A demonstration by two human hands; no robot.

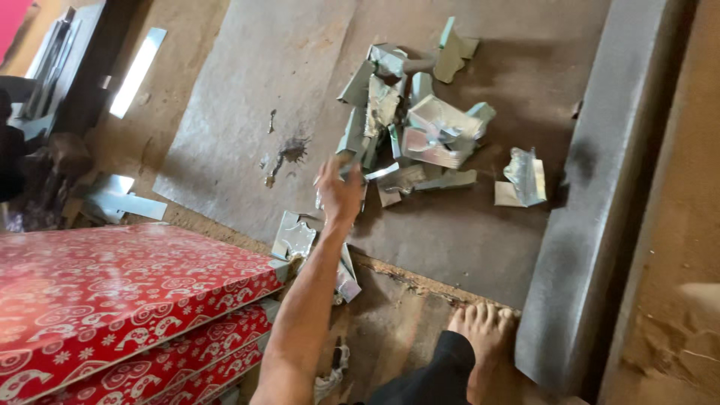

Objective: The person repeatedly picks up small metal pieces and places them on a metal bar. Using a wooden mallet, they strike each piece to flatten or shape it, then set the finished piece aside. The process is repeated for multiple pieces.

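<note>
My left hand (339, 189), fingers spread, reached the near edge of the heap of bent metal scraps (415, 127) on the floor sheet (247, 120); nothing gripped yet, the heap seemingly all unsorted

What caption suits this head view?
A hand reaches for metal scraps on a floor sheet, beside red panels.

Red patterned boxes (127, 292) (stacked, lower left).

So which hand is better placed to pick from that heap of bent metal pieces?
Probably the left hand: it is stretched out at the near edge of the heap of metal pieces. The right hand is out of view.
</note>
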